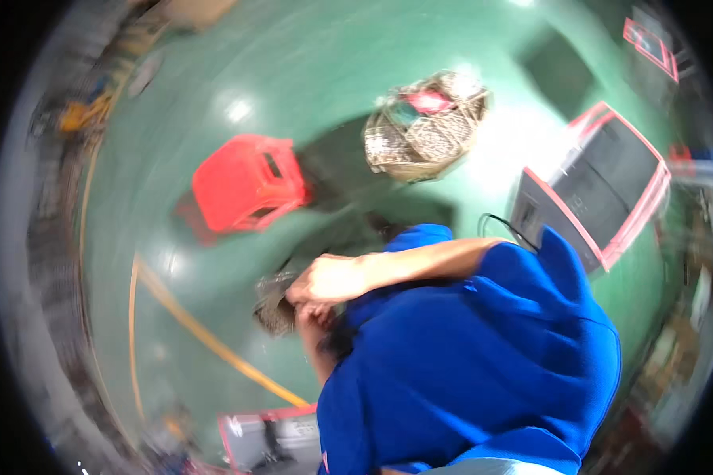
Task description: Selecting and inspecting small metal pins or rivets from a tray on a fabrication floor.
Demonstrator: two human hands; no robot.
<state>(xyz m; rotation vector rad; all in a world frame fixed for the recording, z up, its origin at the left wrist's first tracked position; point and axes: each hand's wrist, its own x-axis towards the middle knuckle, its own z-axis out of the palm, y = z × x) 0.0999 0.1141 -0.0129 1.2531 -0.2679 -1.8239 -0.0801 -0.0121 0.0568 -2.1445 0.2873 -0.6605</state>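
Green floor [182, 273], glossy, with yellow lines [214, 348]. We list one greyish-brown bundle [272, 315], blurred, just left of both hands, between the red stool [242, 186] and a red-edged box at the lower edge [243, 443]. Right hand [329, 279]: grip together on the bundle's near edge. Left hand [314, 316]: just beneath the right, partly hidden; we cannot tell its grip. Further: one rounded pale-brown container [417, 168], well apart.

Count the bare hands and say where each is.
2: the right hand and, just below it in the picture, the partly hidden left hand, both near the blurred bundle. Blurred edges could hide others.
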